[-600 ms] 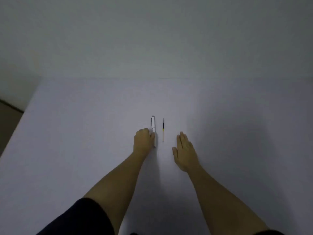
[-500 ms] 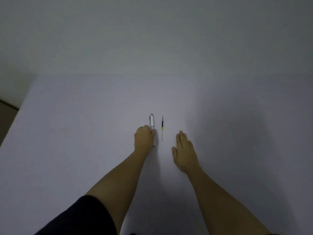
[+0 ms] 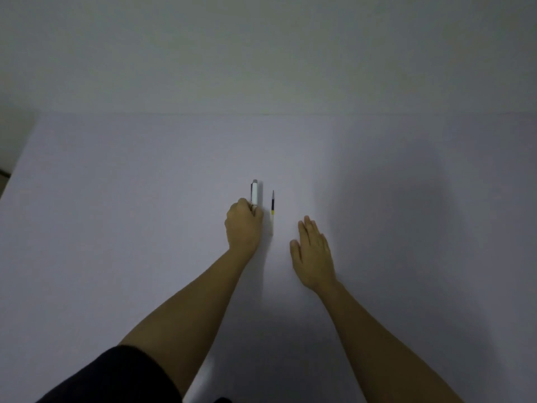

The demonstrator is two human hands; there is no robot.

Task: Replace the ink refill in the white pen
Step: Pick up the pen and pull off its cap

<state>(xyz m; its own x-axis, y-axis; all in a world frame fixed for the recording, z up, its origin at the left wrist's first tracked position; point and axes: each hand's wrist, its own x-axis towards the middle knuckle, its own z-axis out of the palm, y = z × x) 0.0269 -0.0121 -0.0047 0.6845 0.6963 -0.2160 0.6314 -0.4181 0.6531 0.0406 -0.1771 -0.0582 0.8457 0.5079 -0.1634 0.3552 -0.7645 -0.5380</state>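
The white pen (image 3: 254, 193), with a dark clip and grey cap end, points away from me at the middle of the white table. My left hand (image 3: 243, 225) is closed around its near half, which the fingers hide. Just right of the pen lies a thin ink refill (image 3: 273, 209) on the table, dark at its far part with a yellow band and a pale near part. My right hand (image 3: 312, 251) rests flat on the table, fingers together, to the right of the refill and not touching it.
The white table (image 3: 116, 228) meets a pale wall at the back. Its left edge (image 3: 11, 175) runs diagonally, with darker floor beyond. A dark sleeve (image 3: 116, 379) covers my left upper arm at the bottom.
My left hand has closed on the pen and tipped its far end up off the table. The right hand stays flat; the view has shifted slightly.
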